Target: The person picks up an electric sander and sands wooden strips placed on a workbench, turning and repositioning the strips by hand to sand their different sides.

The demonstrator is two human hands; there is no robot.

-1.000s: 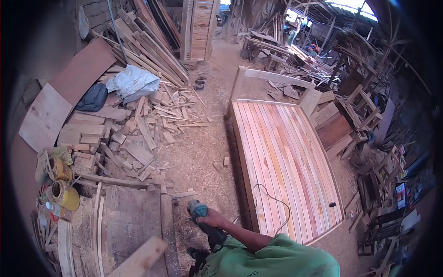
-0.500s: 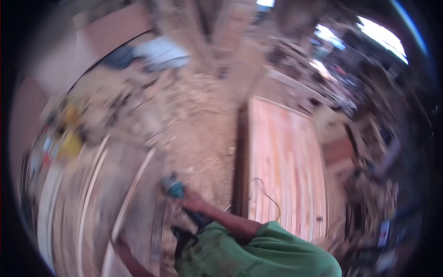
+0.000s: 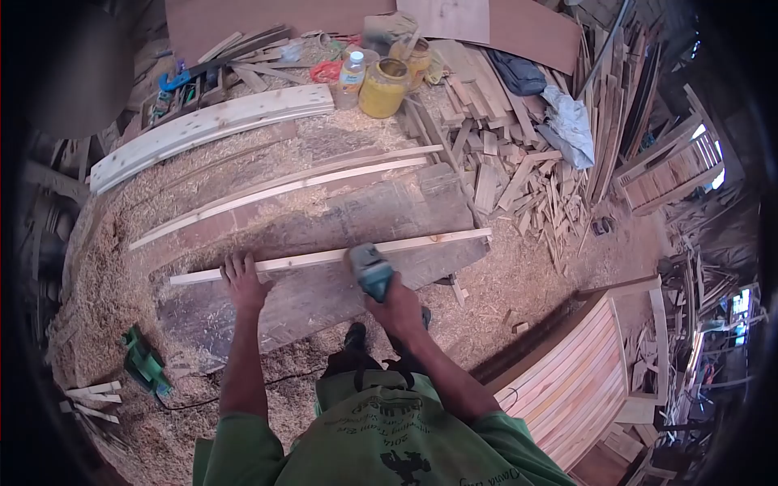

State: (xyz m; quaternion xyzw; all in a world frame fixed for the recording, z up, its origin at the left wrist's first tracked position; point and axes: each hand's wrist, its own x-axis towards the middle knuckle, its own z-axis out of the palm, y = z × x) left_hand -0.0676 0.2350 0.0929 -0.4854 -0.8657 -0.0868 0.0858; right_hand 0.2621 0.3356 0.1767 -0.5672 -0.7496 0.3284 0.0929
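A long pale wooden strip (image 3: 312, 261) lies across the dark worn workbench board (image 3: 421, 271) in front of me. My left hand (image 3: 245, 279) rests on the strip near its left end, fingers spread over it and thumb apart. My right hand (image 3: 395, 308) is closed around a teal hand-held power tool (image 3: 373, 274) with a greyish head. The tool is at the strip's middle, slightly blurred; whether it touches the wood I cannot tell.
Behind lie thin strips (image 3: 284, 194) and thick planks (image 3: 219, 120). Yellow tubs (image 3: 383, 89) and a bottle (image 3: 352, 73) stand at the back. A green power tool (image 3: 144, 360) lies in shavings at left. Offcuts (image 3: 519, 174) and a slatted wood panel (image 3: 571, 381) are at right.
My view has swung left and steadied, bringing the bench and strip to the middle. The power tool is still in my right hand, and my left hand is now clearly visible on the strip.
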